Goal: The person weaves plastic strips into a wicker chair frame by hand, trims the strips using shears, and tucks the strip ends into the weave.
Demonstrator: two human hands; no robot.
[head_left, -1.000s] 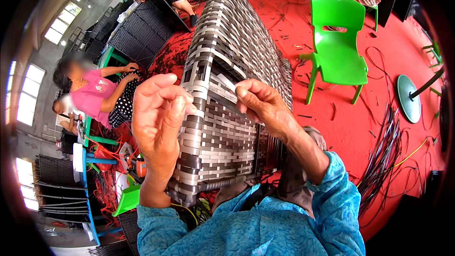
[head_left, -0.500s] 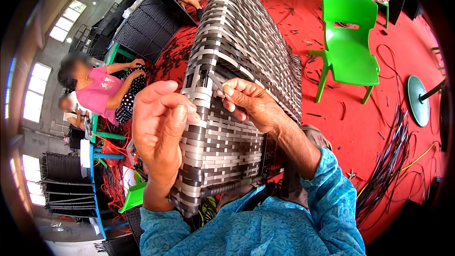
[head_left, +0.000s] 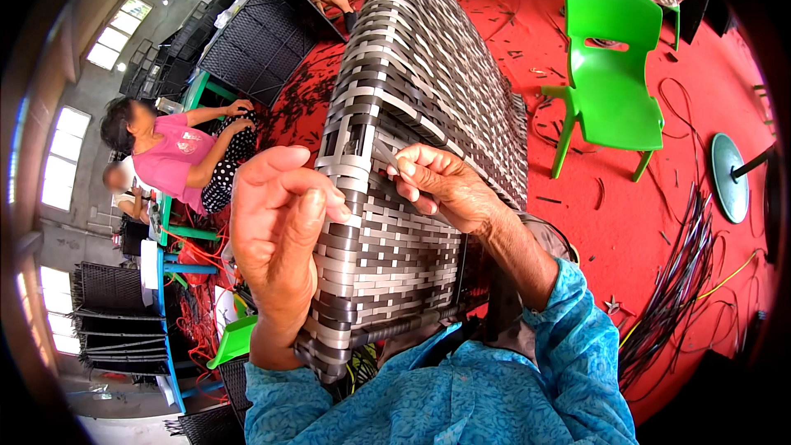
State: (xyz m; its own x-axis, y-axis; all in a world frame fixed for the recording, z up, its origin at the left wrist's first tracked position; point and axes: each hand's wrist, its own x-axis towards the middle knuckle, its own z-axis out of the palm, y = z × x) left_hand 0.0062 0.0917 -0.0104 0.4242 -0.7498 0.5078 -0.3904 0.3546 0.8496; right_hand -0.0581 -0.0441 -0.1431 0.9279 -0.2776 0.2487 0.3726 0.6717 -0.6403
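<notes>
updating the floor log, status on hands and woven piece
Right hand pinching grey strip at woven piece. Left hand by its edge, contact unclear. Green chair off right, clear of both hands.

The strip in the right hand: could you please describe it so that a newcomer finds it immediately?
Find the large woven piece mid-picture. Over it is the right hand, and a narrow grey strip points up and left from it. Unlike the neighbouring bands, it is pinched between finger and thumb.
</notes>
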